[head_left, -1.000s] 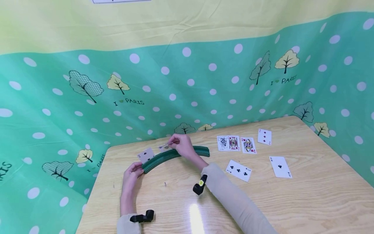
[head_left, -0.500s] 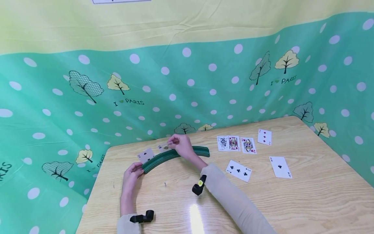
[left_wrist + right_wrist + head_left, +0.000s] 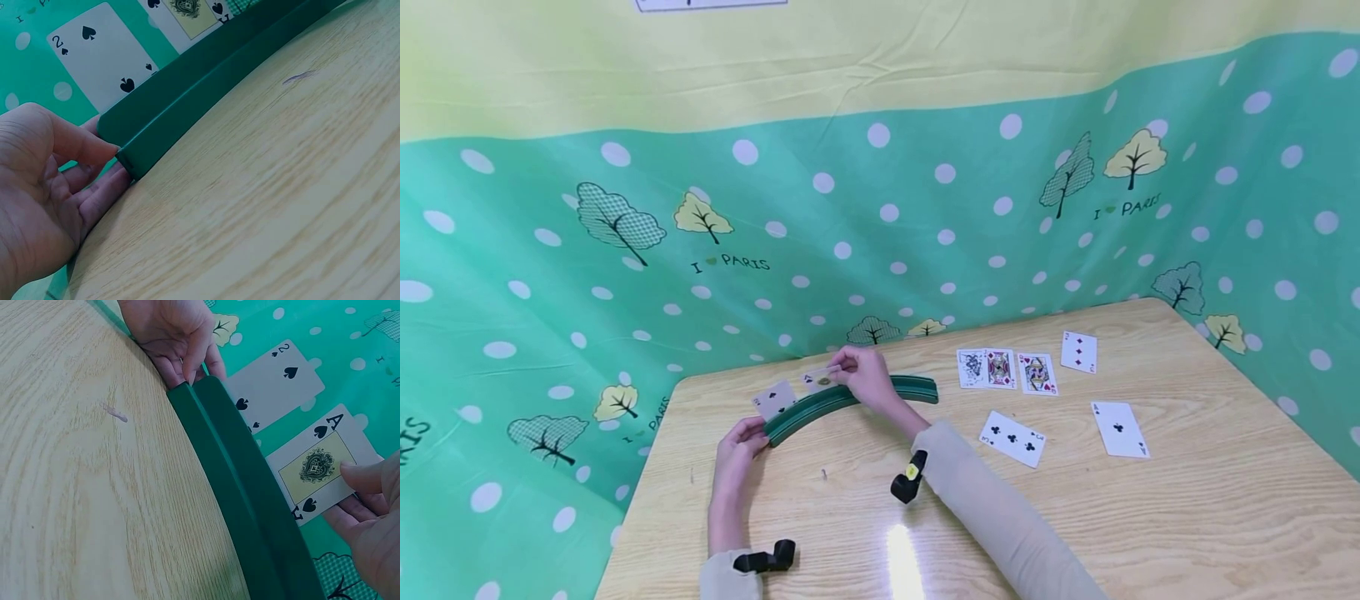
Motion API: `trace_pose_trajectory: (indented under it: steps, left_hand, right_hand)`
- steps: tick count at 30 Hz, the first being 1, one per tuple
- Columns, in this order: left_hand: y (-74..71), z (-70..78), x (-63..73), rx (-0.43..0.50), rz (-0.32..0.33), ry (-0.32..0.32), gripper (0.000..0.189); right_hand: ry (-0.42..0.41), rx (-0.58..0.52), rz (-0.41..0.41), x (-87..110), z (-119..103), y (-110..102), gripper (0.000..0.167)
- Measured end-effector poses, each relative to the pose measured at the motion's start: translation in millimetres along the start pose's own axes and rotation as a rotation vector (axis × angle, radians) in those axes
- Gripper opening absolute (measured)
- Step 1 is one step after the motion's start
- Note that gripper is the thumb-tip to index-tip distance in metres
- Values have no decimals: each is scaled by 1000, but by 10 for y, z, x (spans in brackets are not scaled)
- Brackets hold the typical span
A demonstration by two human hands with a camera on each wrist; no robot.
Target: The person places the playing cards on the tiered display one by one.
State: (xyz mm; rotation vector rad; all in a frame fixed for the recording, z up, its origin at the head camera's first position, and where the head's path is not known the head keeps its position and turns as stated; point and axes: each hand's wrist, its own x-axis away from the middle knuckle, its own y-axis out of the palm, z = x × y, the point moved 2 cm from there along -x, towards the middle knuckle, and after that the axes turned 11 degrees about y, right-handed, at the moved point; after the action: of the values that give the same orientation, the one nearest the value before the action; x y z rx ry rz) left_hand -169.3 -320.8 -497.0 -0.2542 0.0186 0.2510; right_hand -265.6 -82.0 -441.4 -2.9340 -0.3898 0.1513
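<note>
A curved green card holder [image 3: 808, 410] stands on the table. My left hand [image 3: 739, 450] pinches its left end between thumb and fingers. A two of spades [image 3: 100, 56] stands upright in the holder near that end. My right hand [image 3: 868, 377] is behind the holder's middle. It pinches an ace of spades [image 3: 319, 456], thumb on the face and fingers behind. The ace's lower edge is at the holder, right of the two; how deep it sits I cannot tell.
On the table's right side lie a joker [image 3: 972, 368], a face card of diamonds [image 3: 1001, 368], a queen [image 3: 1038, 373], a three of diamonds [image 3: 1078, 352], a three of clubs [image 3: 1012, 437] and an ace of clubs [image 3: 1120, 429]. A green patterned cloth [image 3: 820, 250] hangs behind.
The ace of spades has tilted a little in my right hand, so more of its face shows in the head view. My left hand and the card holder have stayed in place.
</note>
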Motion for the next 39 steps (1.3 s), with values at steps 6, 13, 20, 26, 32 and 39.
trace_pose_trajectory:
  steps: [6, 13, 20, 26, 32, 39]
  left_hand:
    - [14, 5, 7, -5, 2, 2, 40]
    - [26, 12, 11, -8, -1, 7, 39]
    - [38, 15, 3, -17, -7, 5, 39]
    - [77, 9, -17, -2, -23, 16, 40]
    - [45, -33, -1, 2, 13, 13, 38]
    - [2, -5, -7, -11, 3, 23, 39]
  right_hand:
    - [14, -3, 2, 31, -22, 3, 10]
    - [24, -2, 9, 46, -10, 15, 9]
    - [13, 41, 54, 40, 59, 11, 10]
    - [13, 59, 127, 92, 79, -128, 25]
    - [12, 101, 96, 259, 72, -418, 22]
    - [53, 155, 164, 507, 69, -925, 14]
